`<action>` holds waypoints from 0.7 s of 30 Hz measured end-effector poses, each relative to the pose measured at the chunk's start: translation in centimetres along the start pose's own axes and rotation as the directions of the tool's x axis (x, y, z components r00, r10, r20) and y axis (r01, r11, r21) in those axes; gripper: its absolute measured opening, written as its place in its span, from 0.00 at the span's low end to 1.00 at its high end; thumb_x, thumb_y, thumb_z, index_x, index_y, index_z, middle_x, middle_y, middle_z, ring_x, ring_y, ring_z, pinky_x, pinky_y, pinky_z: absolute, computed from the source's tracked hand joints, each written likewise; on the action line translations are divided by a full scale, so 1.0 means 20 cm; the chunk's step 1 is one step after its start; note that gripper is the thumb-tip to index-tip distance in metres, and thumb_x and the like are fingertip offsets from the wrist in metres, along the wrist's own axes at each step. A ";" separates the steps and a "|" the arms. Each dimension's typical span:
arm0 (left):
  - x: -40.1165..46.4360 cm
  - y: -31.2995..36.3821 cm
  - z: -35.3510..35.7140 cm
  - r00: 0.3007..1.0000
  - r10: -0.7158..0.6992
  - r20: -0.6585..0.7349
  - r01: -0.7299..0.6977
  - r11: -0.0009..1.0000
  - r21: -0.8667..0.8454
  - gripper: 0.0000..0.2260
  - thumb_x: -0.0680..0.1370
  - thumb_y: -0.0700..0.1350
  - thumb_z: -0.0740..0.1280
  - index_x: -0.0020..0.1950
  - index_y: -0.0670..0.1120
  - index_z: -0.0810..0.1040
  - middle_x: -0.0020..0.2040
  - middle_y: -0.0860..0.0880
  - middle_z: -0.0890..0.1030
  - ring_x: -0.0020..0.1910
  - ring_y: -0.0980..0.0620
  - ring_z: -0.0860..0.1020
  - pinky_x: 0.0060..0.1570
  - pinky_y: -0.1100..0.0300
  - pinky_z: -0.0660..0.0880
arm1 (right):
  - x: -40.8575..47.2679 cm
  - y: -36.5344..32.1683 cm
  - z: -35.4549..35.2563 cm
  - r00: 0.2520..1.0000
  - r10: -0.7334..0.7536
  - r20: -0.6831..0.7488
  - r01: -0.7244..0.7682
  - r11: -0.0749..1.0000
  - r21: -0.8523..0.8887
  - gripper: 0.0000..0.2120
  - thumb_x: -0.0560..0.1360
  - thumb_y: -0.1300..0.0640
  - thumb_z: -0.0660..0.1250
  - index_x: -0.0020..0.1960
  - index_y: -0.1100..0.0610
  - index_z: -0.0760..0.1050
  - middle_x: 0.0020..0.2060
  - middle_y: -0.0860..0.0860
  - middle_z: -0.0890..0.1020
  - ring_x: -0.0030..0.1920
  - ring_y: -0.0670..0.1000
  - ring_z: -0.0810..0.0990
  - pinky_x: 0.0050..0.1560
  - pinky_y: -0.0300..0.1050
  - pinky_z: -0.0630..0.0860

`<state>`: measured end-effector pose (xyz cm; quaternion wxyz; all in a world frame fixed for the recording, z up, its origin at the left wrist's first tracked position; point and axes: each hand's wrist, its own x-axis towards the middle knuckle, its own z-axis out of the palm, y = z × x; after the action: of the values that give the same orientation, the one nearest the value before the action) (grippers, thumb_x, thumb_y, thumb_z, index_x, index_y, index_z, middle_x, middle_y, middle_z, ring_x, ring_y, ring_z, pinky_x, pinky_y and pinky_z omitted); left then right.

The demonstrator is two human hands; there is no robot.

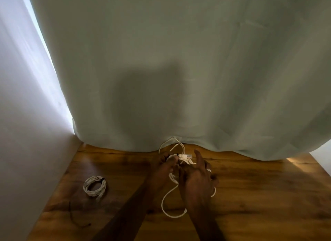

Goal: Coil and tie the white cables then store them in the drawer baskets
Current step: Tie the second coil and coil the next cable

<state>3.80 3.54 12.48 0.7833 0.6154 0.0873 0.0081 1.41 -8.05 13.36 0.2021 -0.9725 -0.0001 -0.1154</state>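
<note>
Wooden table (250, 196), coiled cable (95, 187), curtain (179, 61)

Single head-worn wide-angle view, facing forward and slightly down from close above the wooden desk (250, 196), with straight edges bowed by the lens. Aimed mostly at a pale curtain (179, 61) filling the upper two thirds, desk and both forearms crowded into the bottom third. White wall (21, 133) along the left edge; no second view to overlap.
</note>
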 end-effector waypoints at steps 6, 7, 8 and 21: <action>-0.02 -0.02 0.01 0.992 0.123 -0.039 -0.118 0.985 0.125 0.08 0.79 0.36 0.66 0.51 0.48 0.82 0.44 0.51 0.84 0.43 0.56 0.83 0.42 0.62 0.78 | 0.00 -0.01 -0.04 0.998 0.003 -0.068 0.019 0.944 0.330 0.03 0.73 0.53 0.74 0.41 0.46 0.85 0.73 0.43 0.69 0.72 0.53 0.67 0.64 0.58 0.67; -0.02 -0.02 0.01 0.985 0.166 -0.042 -0.156 0.971 0.183 0.09 0.79 0.36 0.67 0.51 0.49 0.81 0.46 0.51 0.84 0.45 0.57 0.83 0.44 0.63 0.78 | 0.01 -0.01 -0.04 0.999 0.028 -0.043 -0.010 0.928 0.372 0.04 0.72 0.53 0.74 0.40 0.46 0.85 0.72 0.42 0.70 0.72 0.51 0.67 0.65 0.58 0.68; -0.02 -0.03 0.00 0.975 0.218 -0.033 -0.204 0.949 0.242 0.09 0.79 0.36 0.67 0.52 0.49 0.81 0.47 0.51 0.83 0.46 0.58 0.82 0.45 0.65 0.77 | 0.02 -0.01 -0.05 0.999 0.047 -0.013 -0.038 0.915 0.401 0.04 0.72 0.54 0.75 0.39 0.46 0.85 0.72 0.41 0.71 0.72 0.50 0.67 0.66 0.58 0.68; -0.03 -0.05 -0.02 0.894 0.405 0.193 -0.444 0.859 0.253 0.10 0.78 0.37 0.68 0.59 0.43 0.81 0.54 0.48 0.85 0.55 0.51 0.82 0.54 0.58 0.78 | 0.11 0.00 -0.23 0.962 0.136 0.239 -0.274 0.501 0.821 0.13 0.74 0.61 0.70 0.33 0.50 0.85 0.56 0.42 0.82 0.59 0.44 0.78 0.60 0.53 0.76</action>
<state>3.02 3.62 11.53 0.6672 0.7268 -0.1029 0.1268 2.52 -9.99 17.84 0.6602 -0.7497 0.0450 -0.0061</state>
